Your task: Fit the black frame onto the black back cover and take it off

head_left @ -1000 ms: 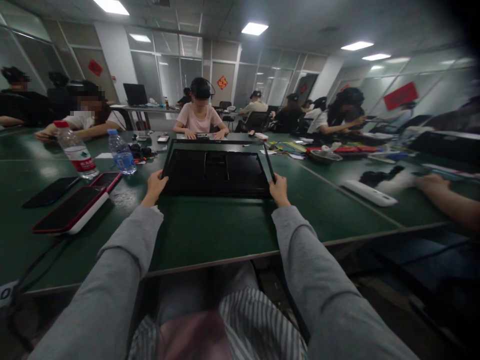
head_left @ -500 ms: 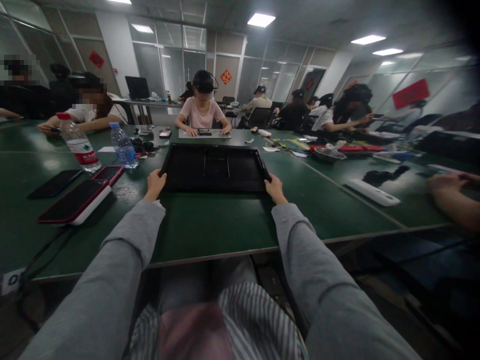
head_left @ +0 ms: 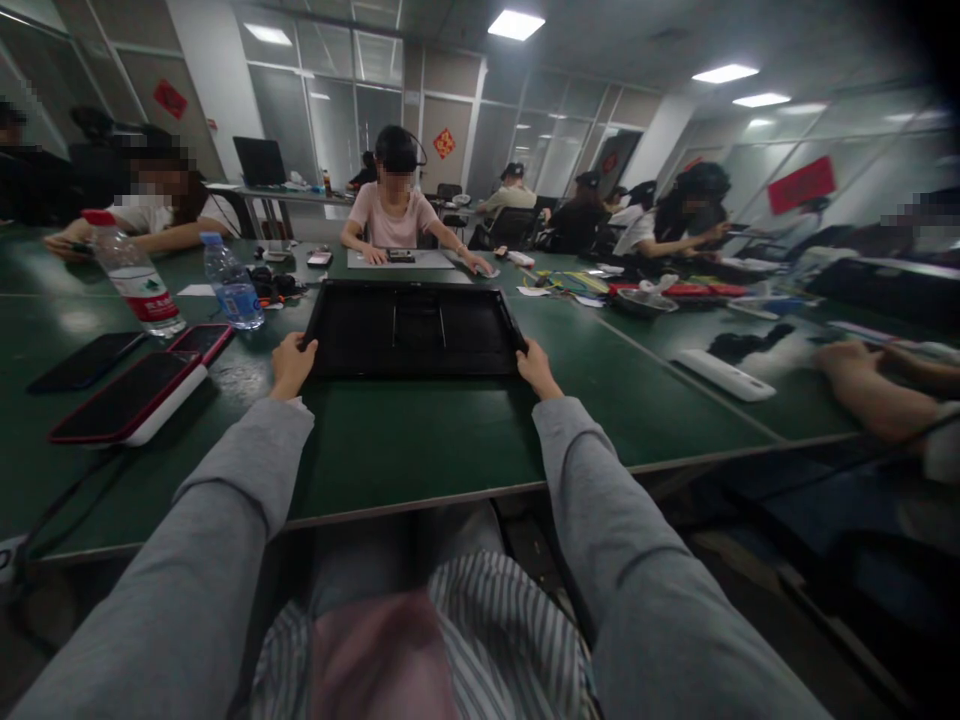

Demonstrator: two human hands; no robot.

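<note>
At about nine o'clock from the black rectangular shallow panel (head_left: 412, 330), a red-edged dark slab on a white base (head_left: 124, 398) lies flat. A black cable near it runs off the near edge and is cut off by the frame. At ten o'clock stand a red-capped clear plastic bottle (head_left: 133, 272) and a blue-capped clear plastic bottle (head_left: 231, 282), both well apart from the panel.

The left hand (head_left: 291, 362) is clenched on the panel's near left corner, and its fingertips are hidden past the rim. The panel rests on the green worktop (head_left: 420, 440) at twelve o'clock from the person. It sits well back from the near edge, with a bare green strip between. Its inside is too dark to make out beyond a few raised ribs.

The right hand (head_left: 537, 367) is grasping the near right corner, fingers curled over the rim with the tips out of sight.

At three o'clock there is open green surface, then a long white bar (head_left: 724, 374). Farther right, a co-worker's bare forearm (head_left: 862, 385) lies blurred at the frame's edge.
</note>
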